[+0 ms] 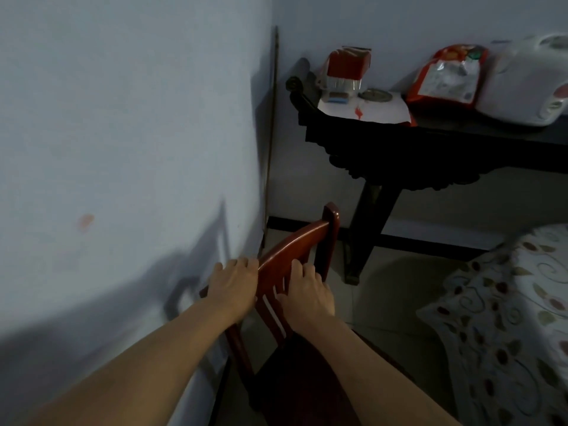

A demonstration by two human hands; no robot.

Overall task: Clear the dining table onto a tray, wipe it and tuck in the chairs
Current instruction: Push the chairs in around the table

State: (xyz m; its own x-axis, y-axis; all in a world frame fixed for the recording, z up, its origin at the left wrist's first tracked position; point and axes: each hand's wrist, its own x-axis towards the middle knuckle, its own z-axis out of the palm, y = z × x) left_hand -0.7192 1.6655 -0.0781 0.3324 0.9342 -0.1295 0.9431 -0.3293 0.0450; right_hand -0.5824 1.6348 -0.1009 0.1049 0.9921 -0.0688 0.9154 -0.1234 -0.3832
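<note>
A red-brown wooden chair [310, 235] stands close to the pale wall at the left, its curved top rail and slatted back facing me. My left hand [233, 287] is wrapped over the left end of the top rail. My right hand [307, 293] grips the chair's back a little lower, fingers curled over the slats. The seat is dark and mostly hidden under my forearms. The dining table [507, 302] shows only as a corner at the lower right, covered by a white cloth with a leaf-and-swirl pattern.
A dark carved side table [399, 149] stands against the back wall, carrying a red box [347, 69], a red-and-white bag [445, 75] and a white appliance [528, 84]. A thin stick [272, 118] leans in the wall corner. Tiled floor lies between chair and tables.
</note>
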